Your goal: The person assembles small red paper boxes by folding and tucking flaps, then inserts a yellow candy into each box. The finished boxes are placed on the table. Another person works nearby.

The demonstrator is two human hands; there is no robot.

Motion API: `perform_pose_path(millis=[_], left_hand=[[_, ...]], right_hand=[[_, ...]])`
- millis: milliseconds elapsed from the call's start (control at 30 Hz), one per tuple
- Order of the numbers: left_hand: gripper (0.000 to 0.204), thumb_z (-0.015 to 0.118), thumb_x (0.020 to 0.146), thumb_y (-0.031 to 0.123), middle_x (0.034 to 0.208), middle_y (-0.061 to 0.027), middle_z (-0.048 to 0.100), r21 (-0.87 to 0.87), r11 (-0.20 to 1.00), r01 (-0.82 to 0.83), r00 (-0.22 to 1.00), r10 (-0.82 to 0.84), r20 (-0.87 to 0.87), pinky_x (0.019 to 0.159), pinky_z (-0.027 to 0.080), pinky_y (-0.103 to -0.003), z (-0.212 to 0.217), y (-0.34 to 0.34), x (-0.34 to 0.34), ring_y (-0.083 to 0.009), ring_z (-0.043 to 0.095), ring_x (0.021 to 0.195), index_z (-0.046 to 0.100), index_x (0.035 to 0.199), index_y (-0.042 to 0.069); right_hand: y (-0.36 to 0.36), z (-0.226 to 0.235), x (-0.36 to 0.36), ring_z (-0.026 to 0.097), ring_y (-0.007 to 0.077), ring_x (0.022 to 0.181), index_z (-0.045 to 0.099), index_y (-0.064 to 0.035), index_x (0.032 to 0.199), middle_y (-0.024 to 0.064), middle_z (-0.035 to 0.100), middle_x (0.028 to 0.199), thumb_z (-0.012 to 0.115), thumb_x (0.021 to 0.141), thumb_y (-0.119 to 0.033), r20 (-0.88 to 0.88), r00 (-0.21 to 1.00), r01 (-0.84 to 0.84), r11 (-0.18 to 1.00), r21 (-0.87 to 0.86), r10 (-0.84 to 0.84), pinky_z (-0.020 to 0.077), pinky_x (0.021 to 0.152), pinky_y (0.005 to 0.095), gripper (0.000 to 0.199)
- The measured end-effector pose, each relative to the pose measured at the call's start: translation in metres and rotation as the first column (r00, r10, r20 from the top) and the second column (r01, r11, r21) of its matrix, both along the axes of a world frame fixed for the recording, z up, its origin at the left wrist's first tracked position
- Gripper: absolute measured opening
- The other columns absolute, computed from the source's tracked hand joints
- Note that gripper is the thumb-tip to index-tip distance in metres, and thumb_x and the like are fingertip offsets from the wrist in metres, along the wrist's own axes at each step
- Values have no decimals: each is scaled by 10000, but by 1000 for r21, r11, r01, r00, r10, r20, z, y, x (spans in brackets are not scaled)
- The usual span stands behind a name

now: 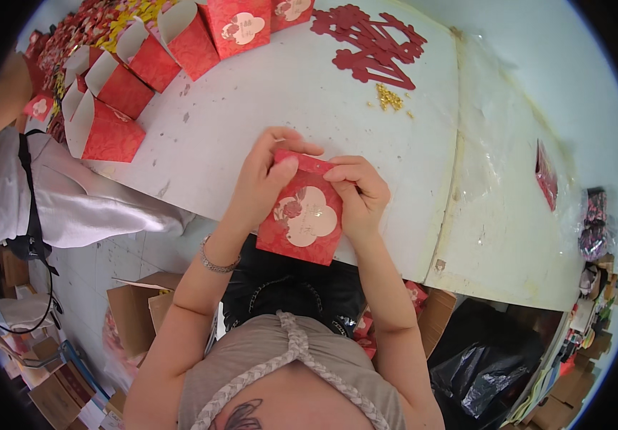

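A red patterned paper gift box (299, 215) with a pale flower-shaped label hangs between my hands at the table's near edge. My left hand (267, 175) closes on its upper left corner, thumb across the folded top flap. At the upper right corner, my right hand (359, 192) pinches the same flap between thumb and fingers. Beyond the hands lies a small heap of gold metal bits (390, 98), too small to name exactly. Behind that spreads a pile of dark red flat cut-outs (370, 43), thin strips with flower-shaped ends.
Several red boxes with raised tops (112, 129) line the far left. Colourful red and yellow packets (87, 25) heap behind them. Another person (65, 190) stands at my left. A red flat piece (546, 175) rests far right. Below are a cardboard box (133, 308) and black plastic bag (481, 373).
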State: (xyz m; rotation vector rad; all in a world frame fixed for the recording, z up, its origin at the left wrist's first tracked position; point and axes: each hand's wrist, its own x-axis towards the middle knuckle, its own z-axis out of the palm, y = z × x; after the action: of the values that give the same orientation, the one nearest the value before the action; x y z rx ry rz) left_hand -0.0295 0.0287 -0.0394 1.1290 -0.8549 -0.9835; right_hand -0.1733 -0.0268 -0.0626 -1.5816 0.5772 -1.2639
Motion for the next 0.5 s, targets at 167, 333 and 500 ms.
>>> perform_pose_path(millis=[167,333,500], left_hand=[[210,554,918,192,698,-10,573,228,974,12,982,-54,180,599,444,-218,7,11,11,-55,504,651,604,855,-2],[196,556,911,168,691,-27,605,10,993,-119,903,104,416,589,444,-220,10,15,15,-68,517,620,618,853,-9],[186,557,903,150,894,-89,645,-88,993,-72,861,107,497,717,457,-247,16,10,25,-136,572,771,618,1003,5]], right_hand=[[0,-1,0,574,147,751,646,-30,810,101,629,873,550,772,76,28,997,-67,995,-72,69,437,630,237,148],[6,23,8,576,153,757,646,-19,844,103,629,871,538,866,-73,17,999,-36,995,92,35,454,654,252,123],[11,42,-13,574,133,676,604,20,1035,121,632,849,550,915,-199,-426,904,4,997,78,30,462,648,238,256]])
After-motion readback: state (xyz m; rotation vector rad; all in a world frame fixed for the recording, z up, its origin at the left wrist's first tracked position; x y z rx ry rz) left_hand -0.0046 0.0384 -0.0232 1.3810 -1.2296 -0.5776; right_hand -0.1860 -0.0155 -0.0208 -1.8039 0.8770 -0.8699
